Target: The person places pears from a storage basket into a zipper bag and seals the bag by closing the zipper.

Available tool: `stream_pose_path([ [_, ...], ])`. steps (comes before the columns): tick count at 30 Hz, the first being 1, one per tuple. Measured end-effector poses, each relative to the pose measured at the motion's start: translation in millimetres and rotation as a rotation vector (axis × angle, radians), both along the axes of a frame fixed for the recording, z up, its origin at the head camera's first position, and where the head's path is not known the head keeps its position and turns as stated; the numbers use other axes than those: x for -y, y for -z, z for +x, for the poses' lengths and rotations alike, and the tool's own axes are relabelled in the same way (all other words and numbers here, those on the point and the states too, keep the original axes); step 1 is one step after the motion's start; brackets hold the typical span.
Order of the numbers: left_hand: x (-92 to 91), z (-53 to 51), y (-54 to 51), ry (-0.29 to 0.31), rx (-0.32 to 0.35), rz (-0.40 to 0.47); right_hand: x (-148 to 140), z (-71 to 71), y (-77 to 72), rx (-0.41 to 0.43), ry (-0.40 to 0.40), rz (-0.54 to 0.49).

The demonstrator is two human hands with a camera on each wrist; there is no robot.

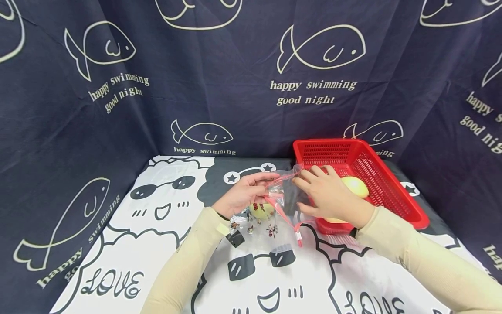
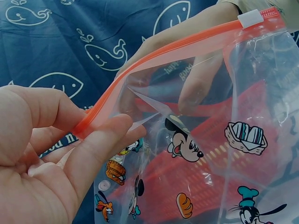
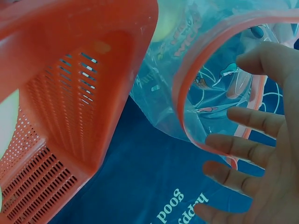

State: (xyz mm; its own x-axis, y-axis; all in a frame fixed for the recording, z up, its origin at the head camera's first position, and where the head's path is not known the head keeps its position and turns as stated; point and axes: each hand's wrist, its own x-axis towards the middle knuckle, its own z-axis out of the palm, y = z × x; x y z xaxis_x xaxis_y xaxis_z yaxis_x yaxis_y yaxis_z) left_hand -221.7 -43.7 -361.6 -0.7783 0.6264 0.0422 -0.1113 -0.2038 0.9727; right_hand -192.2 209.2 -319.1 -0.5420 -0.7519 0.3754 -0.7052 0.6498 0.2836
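Pinching the coral rim (image 2: pixel 100 105) of a clear zip bag (image 1: pixel 271 230) between thumb and fingers, our left hand (image 1: pixel 245 194) holds up one side of its mouth. Our right hand (image 1: pixel 331 194) is spread, fingers apart and slightly bent, at the mouth's other side, just beside the red basket (image 1: pixel 386 192); we cannot tell whether its fingertips touch the rim. The bag is on the table (image 1: pixel 125 244), short of the far edge and left of the basket's near left corner. Its mouth gapes, and a white slider (image 1: pixel 298 236) sits toward the near end of the rim. Small cartoon figures are printed on the plastic, and through it we see a round yellow fruit (image 1: pixel 261 210). Toward the table's far right corner stands the basket, its walls perforated. Inside we make out at least two yellow fruits (image 1: pixel 355 186), one partly hidden beneath our right hand. Beyond the table's far edge hangs a navy curtain (image 1: pixel 243 78) with fish outlines and the words "happy swimming good night".
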Motion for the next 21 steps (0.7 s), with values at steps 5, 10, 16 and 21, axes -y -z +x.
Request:
stream_pose_path([
  [5,-0.6,0.0,-0.8,-0.005,0.006,0.013,-2.4,-0.3,-0.5,-0.001,-0.03,-0.028],
  [10,-0.9,-0.7,-0.1,-0.008,0.009,0.019,-4.3,0.8,-2.7,0.026,-0.034,-0.041],
  [16,-1.1,-1.5,1.5,-0.004,0.007,0.022,-5.7,4.1,-5.3,0.067,-0.015,-0.039],
  [21,-1.3,-1.4,1.8,-0.006,0.015,0.028,-6.2,5.6,-7.4,0.063,-0.002,-0.048],
])
